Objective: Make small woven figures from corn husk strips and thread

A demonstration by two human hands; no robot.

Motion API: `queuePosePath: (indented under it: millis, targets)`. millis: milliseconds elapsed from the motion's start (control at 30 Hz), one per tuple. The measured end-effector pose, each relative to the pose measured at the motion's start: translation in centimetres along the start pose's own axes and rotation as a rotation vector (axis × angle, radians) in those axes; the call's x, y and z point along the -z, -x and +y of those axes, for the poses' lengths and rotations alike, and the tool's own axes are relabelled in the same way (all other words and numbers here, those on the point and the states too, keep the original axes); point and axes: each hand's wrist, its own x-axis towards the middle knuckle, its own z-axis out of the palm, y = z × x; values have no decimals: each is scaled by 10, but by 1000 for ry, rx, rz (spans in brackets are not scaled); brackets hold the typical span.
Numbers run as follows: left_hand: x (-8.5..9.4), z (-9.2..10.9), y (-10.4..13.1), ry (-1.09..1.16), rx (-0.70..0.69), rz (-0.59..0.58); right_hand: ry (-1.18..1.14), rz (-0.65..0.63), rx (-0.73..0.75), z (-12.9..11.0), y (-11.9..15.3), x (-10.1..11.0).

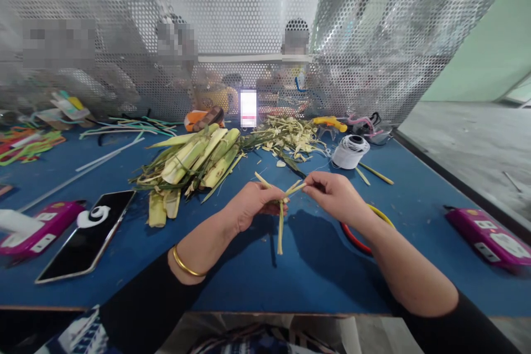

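Pale yellow-green plant strips [281, 227] cross one another above the blue table, with one strip hanging down. My left hand [259, 199] pinches them where they cross. The fingertips of my right hand [321, 188] are closed on the end of a strip that points to the right. Left of my hands lies a pile of green and cream husks [199, 160]. Behind them is a heap of shredded strips [290, 135]. A spool of white thread [350, 152] stands beyond my right hand.
On the blue table [249, 287] a black phone [87, 238] and a magenta device [45, 227] lie left, another magenta device [489, 238] right. A red and yellow ring [357, 240] is partly under my right forearm. A perforated metal screen [232, 5] rises behind; people show through it.
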Motion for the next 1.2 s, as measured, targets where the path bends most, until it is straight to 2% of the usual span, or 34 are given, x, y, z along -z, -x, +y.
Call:
queuePosePath:
  millis: [100, 167, 367, 433, 567, 667, 733, 833, 900, 1000, 1100, 1200]
  targets:
    - [-2, 1, 1, -55, -39, 48, 55, 55, 187, -6, 4, 2]
    - [-4, 3, 2, -87, -64, 75, 80, 73, 249, -10, 6, 2]
    - [-6, 5, 4, -98, -128, 120, 93, 255, 204, -15, 8, 3]
    - [-6, 4, 5, -146, -155, 99, 98, 259, 227, -16, 8, 3]
    - [-6, 2, 9, -419, -237, -58, 72, 173, 282, -17, 9, 1]
    - [-7, 5, 15, -589, -243, -208, -31, 87, 275, -16, 7, 3]
    - [-8, 9, 20, -591, -237, -314, -141, 15, 218, -14, 4, 5]
    - [-9, 14, 25, -472, -239, -408, -351, -111, 22, -9, -1, 4]
    - [-9, 15, 26, -389, -284, -368, -482, -145, -137, -5, -4, -1]
    - [-8, 13, 22, -326, -385, -192, -541, -114, -274, -1, -5, -12]
    - [-6, 12, 18, -412, -469, 35, -440, -77, -222, -3, -3, -21]
    - [-4, 12, 16, -618, -546, 211, -267, -19, -51, -11, 3, -24]
